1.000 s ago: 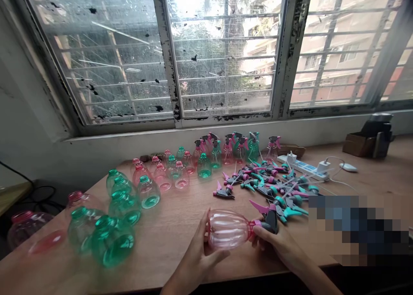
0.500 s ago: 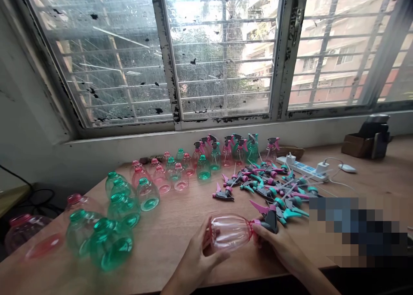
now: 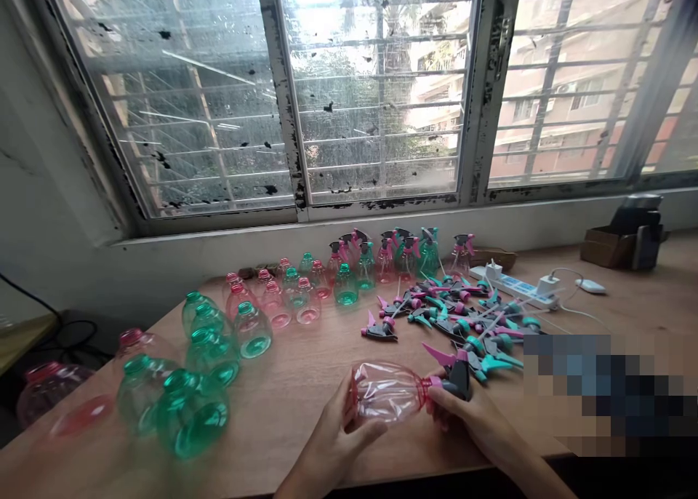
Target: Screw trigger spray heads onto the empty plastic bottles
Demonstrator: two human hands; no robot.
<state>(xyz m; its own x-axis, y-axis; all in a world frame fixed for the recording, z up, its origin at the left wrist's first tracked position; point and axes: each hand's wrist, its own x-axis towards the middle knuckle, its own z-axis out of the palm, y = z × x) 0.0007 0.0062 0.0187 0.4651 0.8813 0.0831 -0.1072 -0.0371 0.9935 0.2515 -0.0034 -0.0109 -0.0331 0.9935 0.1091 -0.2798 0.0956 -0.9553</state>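
A clear pink plastic bottle lies on its side near the front edge of the wooden table. My left hand is wrapped round its base end. My right hand grips its pink neck collar, where a grey spray head with a pink trigger sits. Just behind my right hand lies a heap of loose spray heads in grey, pink and teal.
Several bare green and pink bottles stand on the left of the table. Bottles fitted with spray heads line the back under the window. A white power strip, a mouse and a dark box lie at the right.
The pink bottle has turned a little in my hands; both hands stay on it in nearly the same place. The view has shifted slightly.
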